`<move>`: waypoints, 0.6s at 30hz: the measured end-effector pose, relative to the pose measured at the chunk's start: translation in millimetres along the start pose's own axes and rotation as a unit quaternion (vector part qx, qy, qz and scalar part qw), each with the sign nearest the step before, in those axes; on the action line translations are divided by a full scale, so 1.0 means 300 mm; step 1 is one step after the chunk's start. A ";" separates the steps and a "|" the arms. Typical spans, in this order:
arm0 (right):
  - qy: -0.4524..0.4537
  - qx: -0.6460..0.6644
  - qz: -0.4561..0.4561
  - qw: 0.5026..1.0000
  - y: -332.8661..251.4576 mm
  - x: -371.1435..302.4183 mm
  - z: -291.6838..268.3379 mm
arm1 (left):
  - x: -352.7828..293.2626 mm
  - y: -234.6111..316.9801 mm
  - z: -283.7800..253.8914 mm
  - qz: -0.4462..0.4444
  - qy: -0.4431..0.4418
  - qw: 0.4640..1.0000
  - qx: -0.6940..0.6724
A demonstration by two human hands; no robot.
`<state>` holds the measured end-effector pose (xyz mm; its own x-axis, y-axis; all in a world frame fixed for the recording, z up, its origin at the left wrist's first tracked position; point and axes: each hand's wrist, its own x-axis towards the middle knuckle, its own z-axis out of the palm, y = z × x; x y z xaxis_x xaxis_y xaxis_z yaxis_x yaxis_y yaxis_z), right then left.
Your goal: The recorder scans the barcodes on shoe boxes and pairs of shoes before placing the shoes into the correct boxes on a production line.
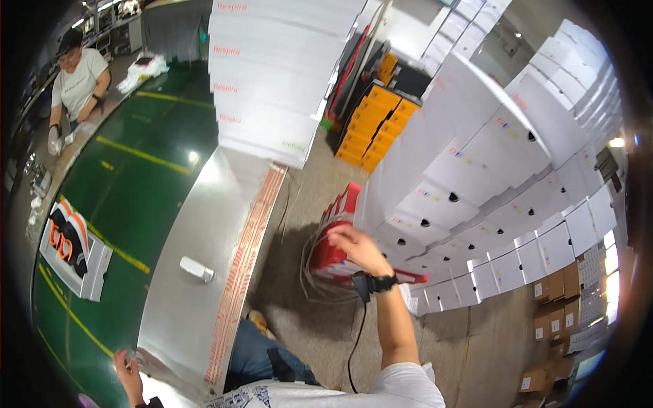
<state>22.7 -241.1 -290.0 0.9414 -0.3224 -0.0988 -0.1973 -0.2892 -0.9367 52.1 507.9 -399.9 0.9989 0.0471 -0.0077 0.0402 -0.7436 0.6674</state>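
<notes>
My right hand [358, 249] reaches down to a stack of red flat boxes [333, 255] on the floor beside a wall of white shoe boxes [476, 197]; its fingers rest on the top red one, and whether they grip it is unclear. A black band with a cable sits on that wrist. At the lower left, my left hand [126, 370] rests on the near corner of a steel table [197, 224], fingers touching its edge. A small white object [196, 269] lies on the table.
White boxes [272, 75] are stacked at the table's far end. A green conveyor [129, 177] carries an open box with orange-black shoes [71, 245]. Another person [78, 81] works at the far left. Orange boxes [374, 126] and brown cartons [558, 306] stand around.
</notes>
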 end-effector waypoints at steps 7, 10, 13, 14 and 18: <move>0.601 -0.508 -0.407 0.464 -0.857 -0.295 -0.460 | 0.091 0.018 0.112 0.079 0.028 0.996 -0.044; 0.555 -0.608 -0.302 0.481 -0.904 -0.331 -0.602 | 0.071 0.102 0.130 0.064 0.008 0.996 -0.063; 0.488 -0.578 -0.236 0.611 -0.860 -0.283 -0.667 | 0.025 0.101 0.093 0.094 0.044 0.991 -0.080; 0.490 -0.579 -0.242 0.605 -0.825 -0.237 -0.666 | -0.018 0.112 0.055 0.088 0.064 0.993 -0.051; 0.350 -0.203 -0.322 0.856 -0.619 -0.298 -1.130 | 0.004 0.235 0.031 0.063 0.078 0.995 -0.004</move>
<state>-117.6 -464.2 6.6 0.5242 -0.3982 0.7528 0.0883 -0.8538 -0.5131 56.3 449.4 -359.8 0.9797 0.0574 0.1922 -0.0861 -0.7453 0.6612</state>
